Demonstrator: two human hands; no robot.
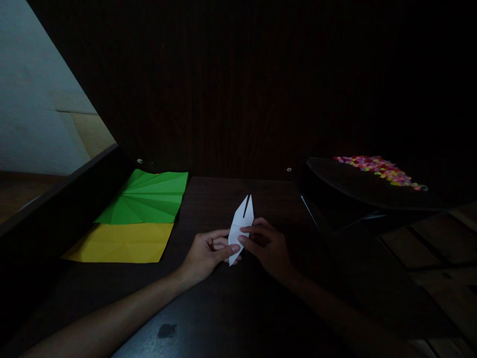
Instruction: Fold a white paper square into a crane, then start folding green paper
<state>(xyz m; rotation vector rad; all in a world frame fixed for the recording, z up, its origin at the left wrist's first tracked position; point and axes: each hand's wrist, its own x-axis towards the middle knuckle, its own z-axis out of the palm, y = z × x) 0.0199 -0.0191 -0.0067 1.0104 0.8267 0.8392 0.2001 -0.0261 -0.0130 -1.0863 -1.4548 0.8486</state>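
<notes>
Over a dark table (208, 308), left hand (204, 253) and right hand (269, 246) pinch the white folded paper (240, 226) between them.

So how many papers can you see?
3: a white folded paper held in both hands, a green sheet on the table to the left, and a yellow sheet just below it. Darkness may hide more.

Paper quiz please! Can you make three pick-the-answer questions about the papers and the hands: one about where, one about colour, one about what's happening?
1. Where is the green sheet?
A. left of the hands
B. right of the hands
C. under the hands

2. What colour is the folded paper in the hands?
A. red
B. white
C. blue

3. How is the paper held?
A. lying untouched
B. one hand only
C. both hands

A: it lies at the table's left, above the yellow sheet.
B: it shows white.
C: left hand and right hand both pinch it.
</notes>
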